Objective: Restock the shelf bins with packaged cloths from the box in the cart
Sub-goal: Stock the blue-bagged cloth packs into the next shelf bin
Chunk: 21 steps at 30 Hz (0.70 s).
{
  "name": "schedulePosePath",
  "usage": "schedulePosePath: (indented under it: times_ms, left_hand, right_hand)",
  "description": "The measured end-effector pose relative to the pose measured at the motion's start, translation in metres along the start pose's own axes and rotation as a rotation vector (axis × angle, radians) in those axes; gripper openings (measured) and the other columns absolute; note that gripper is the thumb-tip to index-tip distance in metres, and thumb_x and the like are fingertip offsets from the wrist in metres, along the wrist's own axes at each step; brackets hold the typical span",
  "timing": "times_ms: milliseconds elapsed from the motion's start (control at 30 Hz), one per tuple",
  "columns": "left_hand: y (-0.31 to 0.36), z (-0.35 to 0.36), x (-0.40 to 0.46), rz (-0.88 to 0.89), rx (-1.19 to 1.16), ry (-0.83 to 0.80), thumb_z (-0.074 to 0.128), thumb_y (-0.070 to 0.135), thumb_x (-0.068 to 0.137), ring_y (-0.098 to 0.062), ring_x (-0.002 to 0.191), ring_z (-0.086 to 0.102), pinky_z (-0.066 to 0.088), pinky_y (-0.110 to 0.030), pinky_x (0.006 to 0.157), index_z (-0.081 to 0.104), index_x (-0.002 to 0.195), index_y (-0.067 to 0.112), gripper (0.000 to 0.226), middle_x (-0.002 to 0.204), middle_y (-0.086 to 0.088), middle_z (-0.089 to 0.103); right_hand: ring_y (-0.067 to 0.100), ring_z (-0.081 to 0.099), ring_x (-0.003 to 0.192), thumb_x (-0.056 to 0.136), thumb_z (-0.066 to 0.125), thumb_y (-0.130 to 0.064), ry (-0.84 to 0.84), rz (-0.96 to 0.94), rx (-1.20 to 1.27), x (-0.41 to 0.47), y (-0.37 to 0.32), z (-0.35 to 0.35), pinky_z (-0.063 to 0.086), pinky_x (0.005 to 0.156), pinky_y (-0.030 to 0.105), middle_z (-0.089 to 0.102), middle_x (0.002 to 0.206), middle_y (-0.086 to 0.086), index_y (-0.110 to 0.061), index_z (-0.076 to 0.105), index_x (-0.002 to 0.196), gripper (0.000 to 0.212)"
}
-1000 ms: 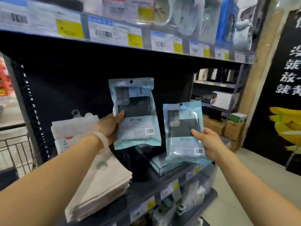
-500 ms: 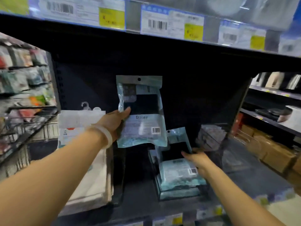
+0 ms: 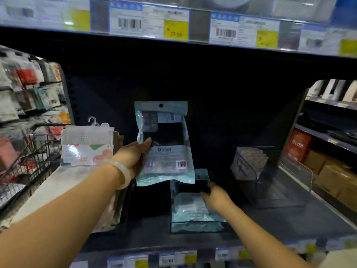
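Note:
My left hand (image 3: 133, 157) holds a light-blue cloth packet (image 3: 166, 151) upright in front of the dark shelf, thumb on its left edge. Below it stands a clear shelf bin (image 3: 197, 227) with a second blue packet (image 3: 189, 206) leaning inside. My right hand (image 3: 215, 197) rests on that second packet, fingers on its dark window, pressing it down in the bin. The cart's box is out of view.
White cloth packs with hangers (image 3: 87, 146) stand in a bin at the left. A clear bin (image 3: 270, 180) with a grey packet (image 3: 248, 163) sits at the right. A wire cart (image 3: 36, 151) is at far left. Price-tag rails run above (image 3: 173, 26) and below (image 3: 173, 258).
The view swung left and closer to the shelf. My right hand lowered its packet from mid-air into the clear bin. My left hand kept its packet raised.

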<state>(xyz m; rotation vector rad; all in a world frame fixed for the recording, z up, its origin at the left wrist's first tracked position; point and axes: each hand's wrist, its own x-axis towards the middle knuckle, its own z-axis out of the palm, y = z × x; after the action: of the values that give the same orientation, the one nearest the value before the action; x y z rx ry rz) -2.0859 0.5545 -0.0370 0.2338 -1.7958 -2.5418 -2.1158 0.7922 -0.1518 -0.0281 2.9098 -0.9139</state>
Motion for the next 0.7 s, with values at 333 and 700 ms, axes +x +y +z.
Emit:
schedulePosePath:
  times_ms: [333, 700]
  left_hand:
    - [-0.027, 0.012, -0.009, -0.068, 0.028, 0.025, 0.057, 0.023, 0.093, -0.029, 0.073, 0.071, 0.055, -0.041, 0.069, 0.06, 0.099, 0.007, 0.017, 0.083, -0.014, 0.073]
    - [-0.096, 0.036, 0.004, -0.231, 0.104, 0.121, 0.065, 0.022, 0.088, -0.036, 0.094, 0.067, 0.053, -0.048, 0.089, 0.059, 0.111, 0.004, 0.03, 0.104, -0.021, 0.069]
  right_hand:
    - [0.03, 0.049, 0.118, 0.099, 0.044, -0.03, 0.055, -0.09, -0.054, -0.003, 0.001, -0.008, 0.04, 0.093, 0.025, 0.042, 0.138, 0.019, -0.004, 0.048, 0.133, 0.043]
    - [0.01, 0.061, 0.082, 0.089, 0.063, -0.02, -0.03, -0.043, 0.696, -0.021, -0.01, -0.041, 0.045, 0.053, 0.015, 0.062, 0.106, 0.007, -0.011, 0.052, 0.122, 0.036]
